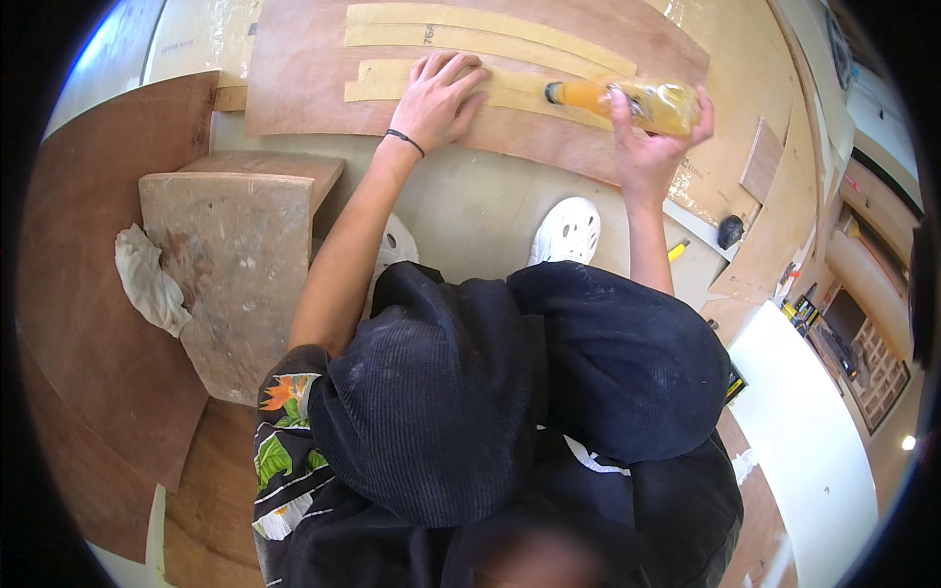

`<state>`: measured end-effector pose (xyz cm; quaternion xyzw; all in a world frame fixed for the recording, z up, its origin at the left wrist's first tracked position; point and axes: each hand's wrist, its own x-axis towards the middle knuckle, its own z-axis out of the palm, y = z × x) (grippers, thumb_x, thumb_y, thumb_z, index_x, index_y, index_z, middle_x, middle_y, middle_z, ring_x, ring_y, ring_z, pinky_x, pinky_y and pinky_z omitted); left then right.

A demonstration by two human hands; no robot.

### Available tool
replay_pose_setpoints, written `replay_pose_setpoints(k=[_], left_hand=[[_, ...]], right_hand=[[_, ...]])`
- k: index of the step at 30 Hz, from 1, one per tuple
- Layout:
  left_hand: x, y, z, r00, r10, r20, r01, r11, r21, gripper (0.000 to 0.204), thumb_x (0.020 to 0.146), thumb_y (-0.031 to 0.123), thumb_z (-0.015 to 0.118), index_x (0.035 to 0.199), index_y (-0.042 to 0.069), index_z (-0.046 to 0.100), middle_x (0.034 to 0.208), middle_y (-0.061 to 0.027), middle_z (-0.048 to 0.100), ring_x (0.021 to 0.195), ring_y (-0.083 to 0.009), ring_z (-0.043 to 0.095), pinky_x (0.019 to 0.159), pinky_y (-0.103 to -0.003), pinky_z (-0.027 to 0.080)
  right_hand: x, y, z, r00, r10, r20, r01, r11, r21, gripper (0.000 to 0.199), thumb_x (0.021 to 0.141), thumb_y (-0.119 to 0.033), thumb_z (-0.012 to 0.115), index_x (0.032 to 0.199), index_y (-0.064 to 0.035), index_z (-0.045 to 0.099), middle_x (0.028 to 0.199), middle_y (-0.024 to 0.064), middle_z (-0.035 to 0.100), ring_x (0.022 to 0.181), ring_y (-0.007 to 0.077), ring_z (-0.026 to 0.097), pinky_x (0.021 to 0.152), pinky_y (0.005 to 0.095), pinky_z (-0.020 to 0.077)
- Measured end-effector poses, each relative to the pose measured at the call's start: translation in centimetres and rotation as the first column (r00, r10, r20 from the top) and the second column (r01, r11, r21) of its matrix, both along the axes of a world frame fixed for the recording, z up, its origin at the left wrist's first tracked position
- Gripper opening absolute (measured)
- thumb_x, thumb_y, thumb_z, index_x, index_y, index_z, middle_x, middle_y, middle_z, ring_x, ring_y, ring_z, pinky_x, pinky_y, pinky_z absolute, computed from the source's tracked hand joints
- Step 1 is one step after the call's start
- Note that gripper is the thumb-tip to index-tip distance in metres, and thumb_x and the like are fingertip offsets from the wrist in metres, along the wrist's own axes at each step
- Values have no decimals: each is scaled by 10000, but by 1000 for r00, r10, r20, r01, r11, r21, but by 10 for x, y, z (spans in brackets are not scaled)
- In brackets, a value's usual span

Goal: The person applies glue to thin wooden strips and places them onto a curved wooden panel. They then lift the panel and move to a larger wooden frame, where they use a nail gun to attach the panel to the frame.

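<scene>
My left hand (439,96) lies flat, fingers spread, on a pale veneer strip (510,86) that rests on a reddish-brown plywood sheet (314,69) on the floor. My right hand (652,132) grips a yellow-orange squeeze bottle (637,100), held sideways with its nozzle pointing left over the same strip. Two more pale strips (461,24) lie just beyond it on the sheet. A black band circles my left wrist. My knees in dark trousers and two white shoes (567,230) are below the hands.
A worn wooden block (235,265) with a crumpled white rag (147,279) stands at the left. Dark plywood sheets (88,294) lie further left. Small wood offcuts (762,162), a black round object (730,231) and a white board (804,421) are at the right.
</scene>
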<state>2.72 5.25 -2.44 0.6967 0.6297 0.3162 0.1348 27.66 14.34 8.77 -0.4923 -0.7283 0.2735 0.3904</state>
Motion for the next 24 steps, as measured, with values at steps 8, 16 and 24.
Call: replay_pose_setpoints(k=[8,16,24], left_hand=[[0,0,-11,998,67,11,-67,996,55,191,854,141,672,1034,190,711,1181,61,626,1146,-211,567,1000,-398,474],[1,-1,-13,996,85,25,-86,995,48,115,870,199,689,982,185,712,1156,81,643,1088,-199,587,946,-381,502],[3,-2,-14,994,110,-3,-110,990,90,102,876,192,664,972,204,693,1143,79,631,1099,-190,578,944,-372,494]], right_hand=[[-22,6,-1,925,203,322,-284,931,227,924,814,-225,896,1472,-57,270,1198,136,558,896,261,681,775,375,577],[-34,-2,-8,889,265,374,-377,887,268,874,818,-202,893,1454,-54,312,1274,129,513,940,242,661,802,373,566],[20,7,14,977,177,117,-185,981,62,950,799,-287,905,1457,-78,252,1304,180,483,1025,290,637,840,397,565]])
